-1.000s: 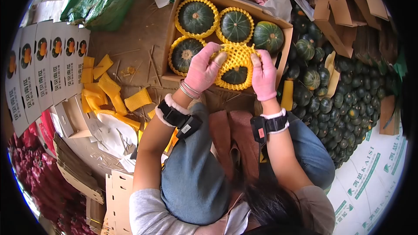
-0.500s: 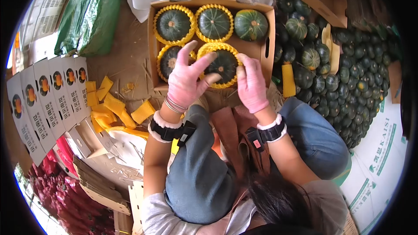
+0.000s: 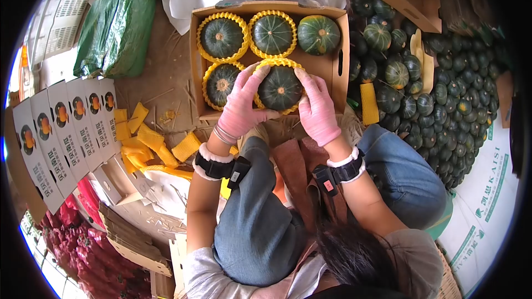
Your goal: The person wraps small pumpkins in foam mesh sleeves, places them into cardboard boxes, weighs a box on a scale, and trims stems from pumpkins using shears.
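Observation:
A dark green squash [image 3: 280, 89] in a yellow foam net [image 3: 277, 62] sits at the near middle of the cardboard box [image 3: 344, 58]. Both hands wear pink gloves. My left hand [image 3: 242, 101] grips its left side, thumb low and fingers on the net's upper rim. From the right, my right hand [image 3: 317, 108] holds the same squash, fingertips on the net. Left of it lies a netted squash [image 3: 221, 83], partly behind my left hand. Along the far row are two more netted squashes, one at left [image 3: 220, 39] and one in the middle [image 3: 271, 34], plus a bare squash [image 3: 318, 35].
Loose yellow foam nets [image 3: 148, 139] lie left of the box, beside printed white cartons [image 3: 64, 127]. A large pile of squashes [image 3: 438, 94] spreads on the right. A green wrapped bundle [image 3: 113, 33] stands at far left, and open cardboard [image 3: 413, 0] at far right.
My left fingers have moved from over the squash to its net's upper left rim. My right fingers have shifted up along the right side. The net now sits more evenly around the squash.

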Motion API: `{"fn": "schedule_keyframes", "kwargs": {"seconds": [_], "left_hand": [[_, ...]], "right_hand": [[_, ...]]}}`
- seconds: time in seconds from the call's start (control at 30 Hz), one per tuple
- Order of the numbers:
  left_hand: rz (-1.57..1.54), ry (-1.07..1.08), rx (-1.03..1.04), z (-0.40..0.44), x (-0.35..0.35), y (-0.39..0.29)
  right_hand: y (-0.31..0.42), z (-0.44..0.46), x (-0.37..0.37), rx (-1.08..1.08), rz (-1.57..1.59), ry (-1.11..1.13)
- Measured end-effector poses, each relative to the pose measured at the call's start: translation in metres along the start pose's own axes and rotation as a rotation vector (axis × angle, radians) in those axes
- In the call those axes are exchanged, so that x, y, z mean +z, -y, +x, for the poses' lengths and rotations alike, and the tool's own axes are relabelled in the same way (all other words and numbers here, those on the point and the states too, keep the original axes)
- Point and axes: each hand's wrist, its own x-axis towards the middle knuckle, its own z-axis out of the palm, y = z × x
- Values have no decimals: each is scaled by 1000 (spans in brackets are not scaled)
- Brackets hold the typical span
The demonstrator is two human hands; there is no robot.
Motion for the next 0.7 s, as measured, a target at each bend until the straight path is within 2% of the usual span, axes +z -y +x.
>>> {"fn": "schedule_keyframes", "kwargs": {"seconds": [0.07,0.1,0.13,0.17,0.23,0.27,0.3,0.37,0.43,0.47,0.5,0.57,0.7], "left_hand": [[-32,23,64,-2,-3,-6],[-49,32,100,0,-5,-12],[-88,39,195,3,-5,-19],[-175,57,352,6,-1,-28],[-603,216,371,14,9,-42],[-725,279,130,16,4,-48],[-527,181,177,29,6,-39],[164,-120,208,42,36,-20],[475,-55,149,46,49,-18],[556,25,106,43,53,-13],[636,107,60,39,54,-9],[632,199,-72,43,40,-15],[590,167,-102,39,41,-11]], "right_hand": [[-2,3,-11,8,108,70],[-3,-1,-17,209,518,160],[3,0,-30,155,525,139],[10,4,-37,189,578,74],[29,14,-51,246,683,-62],[18,17,-54,197,577,-77],[7,19,-58,147,471,-92],[1,24,-57,-95,-24,-178],[-5,26,-46,-159,13,-176],[-2,27,-47,-253,-241,-146],[-8,22,-45,-140,-384,-96],[-12,16,-47,-110,-772,15],[-8,27,-33,76,-952,124]]}}
